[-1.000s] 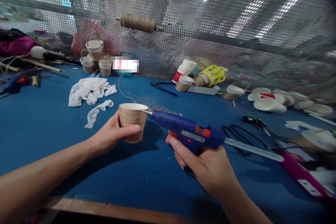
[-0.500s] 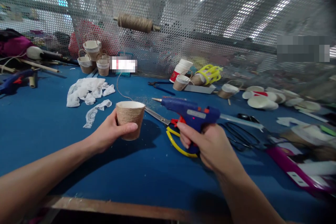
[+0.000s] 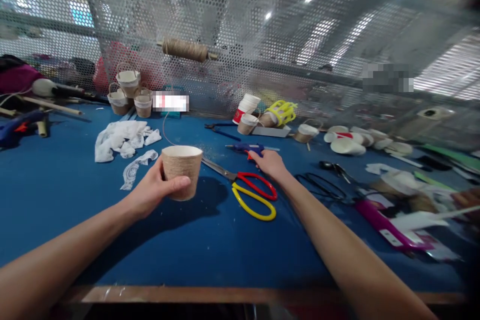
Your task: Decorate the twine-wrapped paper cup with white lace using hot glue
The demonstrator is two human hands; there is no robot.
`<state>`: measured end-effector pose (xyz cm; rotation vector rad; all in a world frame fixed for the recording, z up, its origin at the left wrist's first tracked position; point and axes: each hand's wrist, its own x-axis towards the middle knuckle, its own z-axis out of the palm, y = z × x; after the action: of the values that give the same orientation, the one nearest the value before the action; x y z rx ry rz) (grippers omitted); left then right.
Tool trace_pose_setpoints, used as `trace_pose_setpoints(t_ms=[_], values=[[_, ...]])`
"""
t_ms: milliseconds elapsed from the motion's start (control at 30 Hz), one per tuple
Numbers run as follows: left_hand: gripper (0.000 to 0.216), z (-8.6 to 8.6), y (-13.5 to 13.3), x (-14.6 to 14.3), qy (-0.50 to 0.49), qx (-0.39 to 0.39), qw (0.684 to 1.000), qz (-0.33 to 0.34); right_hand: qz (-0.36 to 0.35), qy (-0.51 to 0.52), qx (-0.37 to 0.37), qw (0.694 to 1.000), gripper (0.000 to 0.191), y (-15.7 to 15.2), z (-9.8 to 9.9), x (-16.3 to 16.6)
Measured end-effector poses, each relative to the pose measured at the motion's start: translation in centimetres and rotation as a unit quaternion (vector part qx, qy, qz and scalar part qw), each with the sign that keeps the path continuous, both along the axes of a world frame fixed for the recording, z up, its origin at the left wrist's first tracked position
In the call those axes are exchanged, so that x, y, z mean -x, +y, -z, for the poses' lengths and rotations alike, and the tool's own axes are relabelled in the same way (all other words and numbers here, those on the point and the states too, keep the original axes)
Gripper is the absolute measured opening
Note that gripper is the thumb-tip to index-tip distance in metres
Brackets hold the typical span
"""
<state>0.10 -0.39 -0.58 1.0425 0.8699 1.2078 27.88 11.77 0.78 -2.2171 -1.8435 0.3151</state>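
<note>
My left hand [image 3: 159, 185] is closed round a paper cup [image 3: 181, 170] wrapped in brown twine, its thumb across the front and the white inside showing. The cup is held upright above the blue table. Farther off, my right hand [image 3: 269, 162] grips a blue glue gun [image 3: 247, 148] by its handle, low at the tabletop, with the nozzle pointing left. Between the hands lie large scissors [image 3: 235, 180] with one red and one yellow handle loop. A thin twine strand runs behind the cup.
White lace [image 3: 122, 140] lies left of the cup. Small twine buckets [image 3: 129, 92] are stacked at the back left. A twine spool [image 3: 185, 50] hangs on the mesh. Pliers [image 3: 223, 130], stacked paper cups [image 3: 247, 106], keys [image 3: 335, 170] and a magenta power strip [image 3: 390, 230] are to the right.
My right hand has carried the glue gun forward and down, away from the cup to the tabletop. The scissors' red loop has come into full view. My left hand still holds the cup.
</note>
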Motion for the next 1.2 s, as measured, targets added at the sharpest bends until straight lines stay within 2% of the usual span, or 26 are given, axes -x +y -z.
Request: trace_pose_setpoints(t_ms=[133, 200, 333, 400, 600, 767, 833, 933, 1000, 1067, 1200], values=[[0.068, -0.4, -0.2, 0.1, -0.072, 0.032, 0.995, 0.062, -0.015, -0.1, -0.047, 0.994, 0.031, -1.4, -0.5, 1.0], [0.062, -0.4, -0.2, 0.2, -0.1, 0.045, 0.99, 0.091, -0.05, -0.128, -0.061, 0.989, 0.037, -3.0, -1.0, 1.7], [0.053, -0.3, -0.2, 0.2, -0.143, 0.083, 0.98, 0.109, -0.178, -0.145, 0.012, 0.973, 0.042, -7.0, -1.5, 2.8], [0.052, -0.2, -0.2, 0.3, -0.157, 0.1, 0.976, 0.111, -0.21, -0.165, 0.027, 0.963, 0.042, -8.5, -1.4, 3.1], [0.05, -0.5, 0.0, 0.4, -0.182, 0.132, 0.968, 0.115, -0.204, -0.185, 0.064, 0.959, 0.054, -8.9, -1.1, 3.3], [0.051, -0.3, 0.0, 0.6, -0.176, 0.114, 0.97, 0.123, -0.175, -0.156, 0.043, 0.971, 0.062, -9.0, -0.4, 3.7], [0.05, -0.1, 0.1, 0.7, -0.171, 0.107, 0.97, 0.133, -0.148, -0.104, 0.025, 0.983, 0.064, -9.2, -0.2, 3.8], [0.047, 0.2, 0.3, 1.0, -0.183, 0.111, 0.965, 0.15, -0.129, 0.097, 0.012, 0.987, 0.059, -9.1, -0.4, 3.5], [0.045, 0.3, 0.5, 1.1, -0.196, 0.118, 0.961, 0.156, -0.139, 0.249, 0.019, 0.958, 0.058, -9.0, -1.0, 3.2], [0.044, 0.3, 0.6, 1.1, -0.202, 0.124, 0.958, 0.159, -0.154, 0.352, 0.03, 0.923, 0.061, -9.2, -1.6, 3.2], [0.048, 0.4, 0.8, 1.1, -0.2, 0.133, 0.957, 0.163, -0.227, 0.43, 0.036, 0.873, 0.062, -9.6, -2.3, 3.6]])
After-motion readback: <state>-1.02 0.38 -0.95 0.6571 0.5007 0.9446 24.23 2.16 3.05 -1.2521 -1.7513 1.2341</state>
